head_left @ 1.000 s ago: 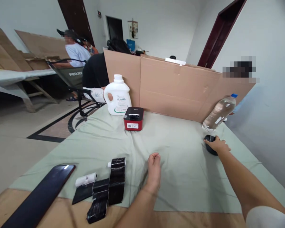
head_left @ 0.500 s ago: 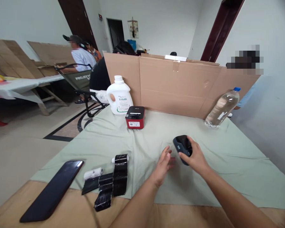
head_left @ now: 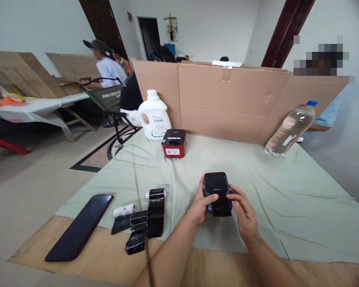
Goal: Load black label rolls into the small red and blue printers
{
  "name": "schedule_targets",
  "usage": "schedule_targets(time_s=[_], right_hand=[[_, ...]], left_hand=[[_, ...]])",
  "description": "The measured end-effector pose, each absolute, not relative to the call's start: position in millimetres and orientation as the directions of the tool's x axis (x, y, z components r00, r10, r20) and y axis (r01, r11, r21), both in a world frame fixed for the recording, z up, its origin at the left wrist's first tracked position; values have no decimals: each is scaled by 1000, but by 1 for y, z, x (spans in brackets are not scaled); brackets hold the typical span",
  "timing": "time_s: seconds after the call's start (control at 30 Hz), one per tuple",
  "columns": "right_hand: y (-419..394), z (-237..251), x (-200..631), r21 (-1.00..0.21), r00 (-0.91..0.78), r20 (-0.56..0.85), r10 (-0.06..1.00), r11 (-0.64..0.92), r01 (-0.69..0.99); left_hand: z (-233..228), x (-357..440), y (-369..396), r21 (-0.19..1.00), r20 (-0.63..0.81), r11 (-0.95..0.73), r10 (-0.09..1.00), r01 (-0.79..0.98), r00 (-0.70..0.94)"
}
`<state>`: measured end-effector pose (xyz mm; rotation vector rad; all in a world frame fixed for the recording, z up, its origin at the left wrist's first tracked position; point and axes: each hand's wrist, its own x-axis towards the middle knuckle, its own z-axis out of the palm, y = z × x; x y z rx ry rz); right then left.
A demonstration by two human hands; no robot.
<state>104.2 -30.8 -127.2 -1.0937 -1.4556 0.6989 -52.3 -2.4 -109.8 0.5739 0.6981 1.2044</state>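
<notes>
The left hand point(head_left: 199, 207) is grasping a small, boxy, black and dark-blue device point(head_left: 215, 185) by its nine o'clock side, its thumb lying across the top face. The device is sitting between both hands, over the near part of a pale green cloth point(head_left: 242, 159); whether its underside is touching the cloth, I cannot tell. The right hand point(head_left: 245, 217) is reaching in from four o'clock, its fingers loosely bending at the device's three o'clock edge; I cannot tell whether they are pinching it.

Taking the device as the clock's centre, a red and black box-shaped printer point(head_left: 174, 150) is standing at eleven o'clock, with a white plastic jug point(head_left: 158, 121) just behind it. A clear plastic bottle with a blue cap point(head_left: 290, 129) is standing at two. A brown cardboard screen point(head_left: 233, 99) is running across twelve. Towards nine, a folded, glossy black strip point(head_left: 155, 223) and a small white roll point(head_left: 124, 210) are lying near a long black slab point(head_left: 79, 229).
</notes>
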Motion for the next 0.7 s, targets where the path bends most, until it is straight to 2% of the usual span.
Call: schedule_targets(time_s=[0.07,0.13,0.2,0.27,0.43,0.6,0.7], right_hand=[[-25,-131,109,-943,147,333,931,329,50],[-21,-136,109,-959,98,270,958,276,-55],[-21,-140,105,-974,-12,213,977,211,-83],[-23,-143,100,-985,-53,158,986,153,-86],[-20,-147,98,-978,-37,94,995,86,-188],[-16,-144,100,-957,15,-16,1000,-10,-291],[-16,-144,100,-957,21,6,1000,12,-289]], left_hand=[[-112,-52,-2,730,-160,286,955,-621,252],[-115,-52,-1,746,-128,297,943,-597,308],[-117,-51,-1,779,-108,285,938,-558,329],[-119,-50,-1,812,-100,270,938,-518,331],[-124,-49,3,848,-95,225,955,-480,280],[-127,-48,7,813,-161,260,960,-521,228],[-126,-50,9,821,-211,303,949,-485,237]])
